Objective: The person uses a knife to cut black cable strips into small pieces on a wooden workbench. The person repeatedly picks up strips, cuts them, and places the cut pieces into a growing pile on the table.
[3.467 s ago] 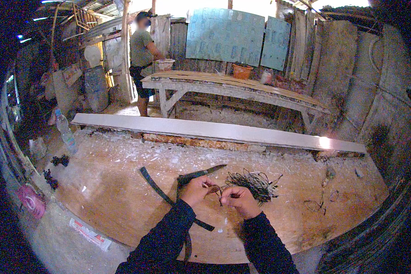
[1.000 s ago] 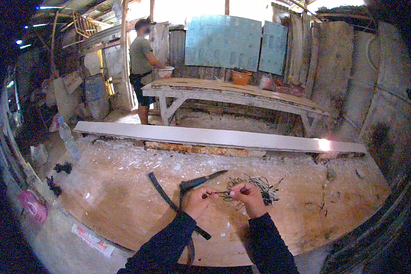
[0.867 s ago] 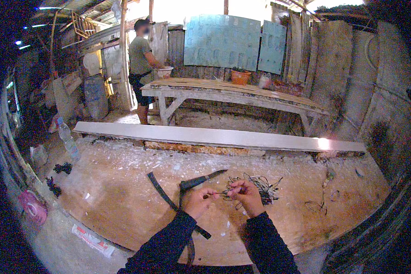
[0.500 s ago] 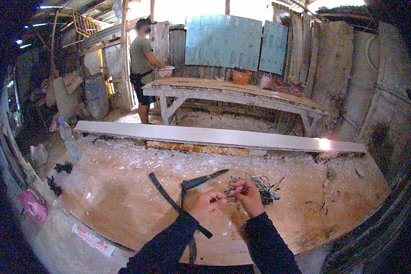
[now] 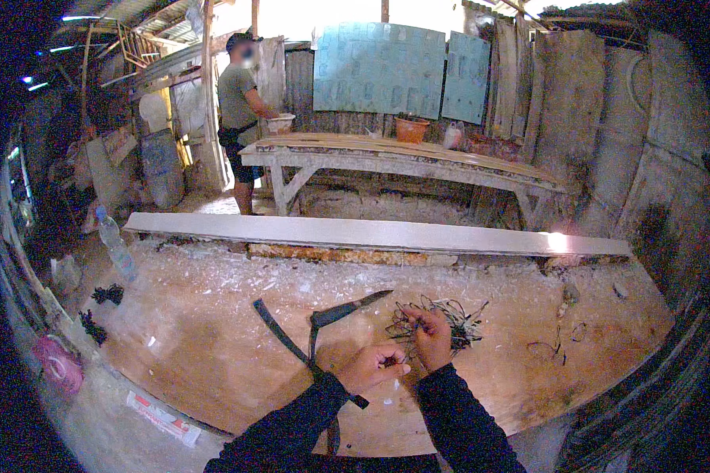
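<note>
My left hand (image 5: 377, 366) is above the wooden board, its fingers curled in a pinch; whatever they hold is too small to make out. Close beside it, my right hand (image 5: 431, 335) is at the near left edge of a tangled bundle of thin dark wire loops (image 5: 463, 325). Its thumb and fingers are bent together among the strands, and what they grip is unclear. Left of the bundle lies a dark, pointed, knife-like blade (image 5: 356, 307). A black strap (image 5: 282, 334) runs diagonally toward my left wrist, partly hidden by it.
A long pale plank (image 5: 355, 236) crosses the board's far edge. On the left are a plastic bottle (image 5: 114, 244), small black bundles (image 5: 107, 295) and a pink packet (image 5: 57, 365). Loose wire (image 5: 558, 347) lies right. Beyond, a person (image 5: 237, 110) stands at a long bench (image 5: 402, 158).
My hands were holding something thin between them; now my left hand has moved slightly right and down, fingers curled more tightly. My right hand stays beside the bundle. The view has shifted slightly.
</note>
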Available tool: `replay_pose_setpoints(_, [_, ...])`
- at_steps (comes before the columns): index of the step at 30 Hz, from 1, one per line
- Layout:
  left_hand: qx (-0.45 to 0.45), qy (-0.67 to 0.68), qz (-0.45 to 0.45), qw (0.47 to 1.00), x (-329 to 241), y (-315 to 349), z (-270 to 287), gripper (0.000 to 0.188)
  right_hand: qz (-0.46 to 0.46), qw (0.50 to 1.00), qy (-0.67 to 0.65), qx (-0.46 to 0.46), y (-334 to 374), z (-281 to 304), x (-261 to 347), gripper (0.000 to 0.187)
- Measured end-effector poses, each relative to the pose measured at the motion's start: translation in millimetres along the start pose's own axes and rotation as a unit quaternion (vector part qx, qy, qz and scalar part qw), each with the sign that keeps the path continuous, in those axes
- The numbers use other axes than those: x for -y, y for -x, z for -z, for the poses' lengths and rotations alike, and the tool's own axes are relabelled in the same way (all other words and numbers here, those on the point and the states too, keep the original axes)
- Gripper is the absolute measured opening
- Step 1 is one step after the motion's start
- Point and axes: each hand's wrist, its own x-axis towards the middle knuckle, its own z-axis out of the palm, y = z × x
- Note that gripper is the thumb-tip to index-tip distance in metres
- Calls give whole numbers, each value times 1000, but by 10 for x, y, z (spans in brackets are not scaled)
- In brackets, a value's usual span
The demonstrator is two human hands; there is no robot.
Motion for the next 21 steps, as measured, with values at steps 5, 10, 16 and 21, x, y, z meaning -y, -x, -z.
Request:
replay_pose_setpoints(5, [-99, -54, 82, 990, 71, -7, 165, 23, -16, 994, -97, -50, 28, -77, 5, 13])
replay_pose_setpoints(10, [-315, -104, 46, 942, 236, -48, 412, 21, -18, 979, -195, -51, 62, -148, -31, 6])
replay_pose_setpoints(16, [-436, 3, 100, 895, 257, -39, 616, 18, -58, 924, -276, 259, 105, -87, 80, 10])
replay_pose_setpoints(21, [-412, -55, 121, 902, 156, -18, 617, 16, -111, 843, -380, 365, 122, -63, 223, 11])
